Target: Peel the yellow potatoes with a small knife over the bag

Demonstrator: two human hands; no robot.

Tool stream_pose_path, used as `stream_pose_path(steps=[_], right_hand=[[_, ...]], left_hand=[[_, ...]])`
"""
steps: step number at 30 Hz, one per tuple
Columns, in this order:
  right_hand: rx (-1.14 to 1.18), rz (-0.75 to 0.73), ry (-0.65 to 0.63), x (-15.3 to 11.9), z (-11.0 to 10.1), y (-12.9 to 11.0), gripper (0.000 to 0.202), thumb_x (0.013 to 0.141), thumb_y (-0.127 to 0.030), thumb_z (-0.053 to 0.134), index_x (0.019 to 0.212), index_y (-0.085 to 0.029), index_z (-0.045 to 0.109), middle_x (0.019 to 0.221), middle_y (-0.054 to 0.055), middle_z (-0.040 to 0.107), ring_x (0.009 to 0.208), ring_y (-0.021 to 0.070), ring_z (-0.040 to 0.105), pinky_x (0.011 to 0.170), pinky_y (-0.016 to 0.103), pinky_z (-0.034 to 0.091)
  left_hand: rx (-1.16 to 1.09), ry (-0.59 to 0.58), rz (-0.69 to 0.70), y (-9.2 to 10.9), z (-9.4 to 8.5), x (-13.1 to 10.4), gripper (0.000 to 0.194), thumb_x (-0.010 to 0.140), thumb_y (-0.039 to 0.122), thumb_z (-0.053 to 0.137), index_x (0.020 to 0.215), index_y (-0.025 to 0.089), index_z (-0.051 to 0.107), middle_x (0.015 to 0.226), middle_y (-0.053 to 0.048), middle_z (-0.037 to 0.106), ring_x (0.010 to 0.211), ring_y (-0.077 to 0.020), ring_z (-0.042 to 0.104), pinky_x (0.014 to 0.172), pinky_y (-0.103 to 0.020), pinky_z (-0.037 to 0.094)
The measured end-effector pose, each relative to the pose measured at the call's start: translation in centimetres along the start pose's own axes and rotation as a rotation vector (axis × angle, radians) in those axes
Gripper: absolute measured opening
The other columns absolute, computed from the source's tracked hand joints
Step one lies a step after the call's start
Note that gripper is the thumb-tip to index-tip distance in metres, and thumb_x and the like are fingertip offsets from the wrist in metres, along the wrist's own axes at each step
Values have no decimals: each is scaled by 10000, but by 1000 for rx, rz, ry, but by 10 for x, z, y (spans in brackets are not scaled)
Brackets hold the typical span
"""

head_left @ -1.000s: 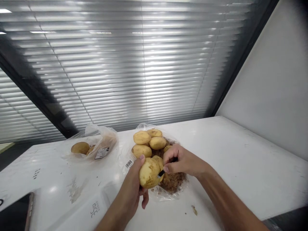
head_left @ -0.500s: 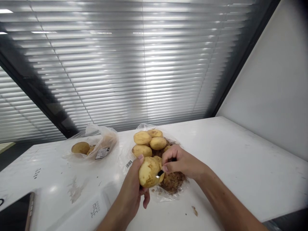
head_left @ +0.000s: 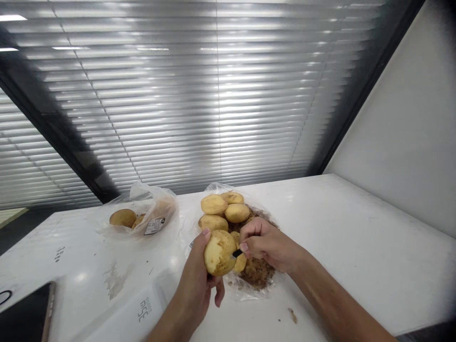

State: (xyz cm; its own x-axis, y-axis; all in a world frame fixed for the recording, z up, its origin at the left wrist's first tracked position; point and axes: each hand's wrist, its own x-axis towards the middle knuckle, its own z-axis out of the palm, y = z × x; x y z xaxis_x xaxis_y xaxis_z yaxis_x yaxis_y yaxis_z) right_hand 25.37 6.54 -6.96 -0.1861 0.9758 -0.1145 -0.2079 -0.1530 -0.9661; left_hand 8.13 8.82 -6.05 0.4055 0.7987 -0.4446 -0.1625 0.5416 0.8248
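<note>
My left hand [head_left: 197, 266] is wrapped around a partly peeled potato [head_left: 219, 254], thumb on top, with patches of brown skin still on its surface. In my right hand [head_left: 265, 242] is pinched a small black-handled blade [head_left: 237, 253]; its tip meets the potato's right side. Most of the blade's handle is hidden by my fingers. Just beyond my hands, several peeled potatoes [head_left: 213, 204] rest on a clear plastic bag [head_left: 245, 293]. Brown peelings [head_left: 258, 273] are heaped on that bag, partly under my right hand.
A second clear bag [head_left: 164, 204] with unpeeled potatoes [head_left: 123, 218] lies at the back left. A phone [head_left: 26, 313] and a white power bank [head_left: 124, 311] are at the front left. A scrap of peel [head_left: 292, 315] lies at the front. Blinds [head_left: 199, 95] stand behind the white table [head_left: 356, 237].
The view has shifted slightly, moving the table things a little rightward. The potato has turned slightly in my left hand, and the blade stays against its right side.
</note>
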Motion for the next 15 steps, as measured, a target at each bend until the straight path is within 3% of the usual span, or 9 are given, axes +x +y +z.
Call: stream_pose_path(steps=[5, 15], right_hand=[[18, -9, 38, 0, 1, 1, 179, 671, -239, 676, 528, -158, 605, 418, -98, 368, 406, 26, 179, 418, 232, 92], [-30, -87, 94, -1, 4, -1, 197, 694, -269, 729, 544, -167, 652, 422, -93, 313, 431, 45, 181, 439, 246, 108]], left_hand=[[-24, 15, 38, -1, -2, 0, 453, 748, 672, 573, 718, 229, 481, 402, 115, 366, 327, -52, 176, 255, -177, 312], [-21, 43, 55, -4, -1, 1, 477, 727, 692, 584, 726, 223, 495, 420, 112, 381, 332, -50, 188, 255, -175, 304]])
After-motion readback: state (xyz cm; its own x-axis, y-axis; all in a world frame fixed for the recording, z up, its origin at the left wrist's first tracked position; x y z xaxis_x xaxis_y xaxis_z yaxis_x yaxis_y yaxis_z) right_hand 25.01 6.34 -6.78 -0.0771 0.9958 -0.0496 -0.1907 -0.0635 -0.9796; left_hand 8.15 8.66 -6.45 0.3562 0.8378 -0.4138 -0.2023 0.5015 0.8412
